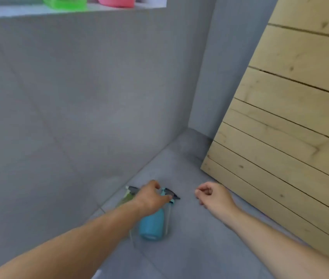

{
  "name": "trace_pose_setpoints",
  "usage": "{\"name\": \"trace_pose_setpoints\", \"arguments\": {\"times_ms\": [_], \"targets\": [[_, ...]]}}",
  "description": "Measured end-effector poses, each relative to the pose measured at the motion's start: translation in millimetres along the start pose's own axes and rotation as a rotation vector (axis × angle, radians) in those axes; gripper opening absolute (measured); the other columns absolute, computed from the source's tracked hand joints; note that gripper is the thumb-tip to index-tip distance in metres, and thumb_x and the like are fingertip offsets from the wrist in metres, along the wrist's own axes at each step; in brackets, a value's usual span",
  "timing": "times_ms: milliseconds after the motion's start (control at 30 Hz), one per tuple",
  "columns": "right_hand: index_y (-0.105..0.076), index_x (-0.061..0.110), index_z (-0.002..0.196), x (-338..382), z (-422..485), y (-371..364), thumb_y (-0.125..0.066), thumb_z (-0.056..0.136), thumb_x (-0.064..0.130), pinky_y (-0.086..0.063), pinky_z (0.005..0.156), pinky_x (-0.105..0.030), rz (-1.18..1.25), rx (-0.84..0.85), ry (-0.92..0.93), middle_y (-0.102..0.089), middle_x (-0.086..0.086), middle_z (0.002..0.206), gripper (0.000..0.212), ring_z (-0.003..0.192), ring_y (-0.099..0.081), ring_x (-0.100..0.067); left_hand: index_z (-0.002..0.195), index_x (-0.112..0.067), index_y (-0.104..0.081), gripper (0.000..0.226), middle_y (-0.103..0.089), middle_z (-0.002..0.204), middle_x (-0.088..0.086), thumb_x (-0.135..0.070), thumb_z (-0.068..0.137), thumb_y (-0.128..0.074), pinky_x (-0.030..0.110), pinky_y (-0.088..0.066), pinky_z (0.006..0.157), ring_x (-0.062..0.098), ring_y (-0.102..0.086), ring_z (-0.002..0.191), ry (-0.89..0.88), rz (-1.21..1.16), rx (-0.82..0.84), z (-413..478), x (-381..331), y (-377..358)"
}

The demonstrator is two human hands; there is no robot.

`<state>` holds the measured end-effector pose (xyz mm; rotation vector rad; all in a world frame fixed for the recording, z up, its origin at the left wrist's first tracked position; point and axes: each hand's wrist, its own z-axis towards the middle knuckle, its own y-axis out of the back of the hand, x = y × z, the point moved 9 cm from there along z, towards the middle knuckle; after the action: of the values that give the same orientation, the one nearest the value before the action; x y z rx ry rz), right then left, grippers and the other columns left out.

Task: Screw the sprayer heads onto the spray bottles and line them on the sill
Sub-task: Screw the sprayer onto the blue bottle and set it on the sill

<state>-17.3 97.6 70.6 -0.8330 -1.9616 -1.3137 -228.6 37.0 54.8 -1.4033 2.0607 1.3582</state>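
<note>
At lower centre the left hand (153,195) closes over the blue spray bottle's (152,224) sprayer head (171,193) on the floor, right hand (212,195) loosely curled, empty; a top-only grip risks it swinging into the green bottle (126,197) just beside.

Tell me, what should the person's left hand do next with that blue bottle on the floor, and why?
Probably close the left hand around the neck of the blue bottle and lift it. The hand is at its sprayer head, which seems already fitted, and a green bottle and a pink one stand on the sill above. The right hand is loosely curled and holds nothing.
</note>
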Motion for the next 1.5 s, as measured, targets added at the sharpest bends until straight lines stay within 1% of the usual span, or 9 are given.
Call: {"name": "trace_pose_setpoints", "arguments": {"times_ms": [100, 333, 567, 733, 867, 1133, 1333, 1433, 1500], "targets": [[-0.069, 0.022, 0.083, -33, 16, -26, -0.068, 0.084, 0.029, -0.056, 0.076, -0.040, 0.001, 0.036, -0.069, -0.073, -0.004, 0.082, 0.007, 0.079, -0.070, -0.022, 0.139, -0.013, -0.045, 0.062, -0.054, 0.123, 0.007, -0.037, 0.090, -0.073, 0.023, -0.048, 0.061, 0.022, -0.061, 0.087, 0.070, 0.043, 0.000, 19, 30, -17], [-0.071, 0.016, 0.100, -73, 62, -87, -0.074, 0.080, 0.036, -0.052, 0.079, -0.031, -0.026, 0.087, -0.162, -0.067, 0.001, 0.086, 0.029, 0.086, -0.068, -0.023, 0.140, -0.009, -0.041, 0.079, -0.055, 0.134, 0.014, -0.045, 0.081, -0.080, 0.041, -0.055, 0.097, 0.032, -0.061, 0.119, 0.169, 0.078, 0.037, 60, 78, -48], [-0.064, 0.016, 0.122, -98, 102, -124, -0.075, 0.079, 0.040, -0.048, 0.084, -0.025, -0.088, 0.075, -0.221, -0.067, -0.010, 0.116, 0.050, 0.105, -0.065, -0.025, 0.131, -0.008, -0.043, 0.092, -0.059, 0.133, 0.015, -0.052, 0.058, -0.079, 0.047, -0.055, 0.098, 0.034, -0.062, 0.120, 0.226, 0.073, 0.065, 74, 114, -68], [-0.055, 0.017, 0.135, -102, 119, -138, -0.073, 0.076, 0.050, -0.050, 0.098, -0.036, -0.225, 0.067, -0.216, -0.051, -0.015, 0.137, 0.069, 0.119, -0.058, -0.030, 0.131, -0.010, -0.044, 0.078, -0.059, 0.132, 0.012, -0.047, 0.075, -0.083, 0.040, -0.059, 0.090, 0.031, -0.065, 0.114, 0.263, 0.043, 0.088, 77, 129, -79], [-0.060, 0.016, 0.129, -106, 125, -143, -0.073, 0.075, 0.052, -0.053, 0.092, -0.037, -0.256, 0.069, -0.229, -0.054, -0.015, 0.131, 0.066, 0.112, -0.060, -0.031, 0.127, -0.013, -0.046, 0.071, -0.062, 0.126, 0.008, -0.046, 0.076, -0.084, 0.040, -0.059, 0.090, 0.027, -0.066, 0.109, 0.278, -0.042, 0.111, 76, 133, -84], [-0.054, 0.016, 0.063, -108, 127, -151, -0.079, 0.074, 0.036, -0.038, 0.047, -0.024, -0.187, 0.096, -0.298, -0.059, -0.003, 0.070, 0.034, 0.057, -0.052, -0.011, 0.126, -0.019, -0.045, 0.064, -0.062, 0.124, 0.005, -0.045, 0.079, -0.081, 0.036, -0.058, 0.079, 0.025, -0.066, 0.108, 0.296, -0.132, 0.119, 70, 136, -85], [-0.068, 0.005, 0.091, -111, 126, -159, -0.083, 0.067, 0.033, -0.059, 0.072, -0.037, -0.077, 0.130, -0.314, -0.070, -0.012, 0.090, 0.040, 0.085, -0.068, -0.027, 0.125, -0.021, -0.045, 0.062, -0.062, 0.122, 0.003, -0.044, 0.080, -0.081, 0.033, -0.056, 0.075, 0.023, -0.066, 0.106, 0.298, -0.174, 0.119, 68, 137, -86], [-0.073, -0.002, 0.087, -111, 121, -159, -0.083, 0.069, 0.026, -0.059, 0.078, -0.053, 0.070, 0.141, -0.334, -0.073, -0.023, 0.093, 0.035, 0.085, -0.071, -0.033, 0.122, -0.022, -0.046, 0.060, -0.063, 0.118, 0.000, -0.041, 0.079, -0.082, 0.035, -0.059, 0.077, 0.020, -0.066, 0.102, 0.293, -0.223, 0.137, 65, 135, -86], [-0.073, 0.003, 0.081, -107, 118, -152, -0.080, 0.074, 0.022, -0.060, 0.081, -0.049, 0.147, 0.139, -0.333, -0.073, -0.022, 0.090, 0.022, 0.080, -0.069, -0.028, 0.124, -0.021, -0.046, 0.060, -0.063, 0.118, 0.000, -0.038, 0.080, -0.083, 0.040, -0.062, 0.083, 0.020, -0.067, 0.103, 0.284, -0.276, 0.163, 62, 130, -88]]}}
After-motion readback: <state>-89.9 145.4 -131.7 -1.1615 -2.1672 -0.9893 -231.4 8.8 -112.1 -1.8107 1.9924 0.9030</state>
